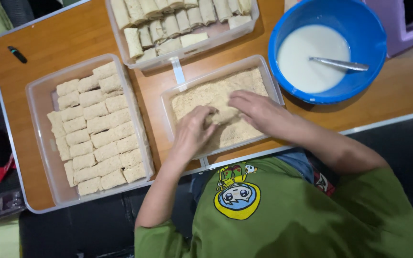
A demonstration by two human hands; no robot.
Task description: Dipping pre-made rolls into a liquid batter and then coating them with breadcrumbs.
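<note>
Pressing a roll (217, 116) into the crumb tray (175, 98), left hand (193, 131) curled around it, right hand (256, 111) flat on top; risking crushing it, scattering crumbs onto the bench (72, 40).

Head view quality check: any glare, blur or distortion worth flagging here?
Head view: even, soft light, faint shadows; slight glare on the spoon and the blue bowl; both hands, left and right, are sharp in the crumb tray; table edge bows, mild wide-angle distortion.
</note>
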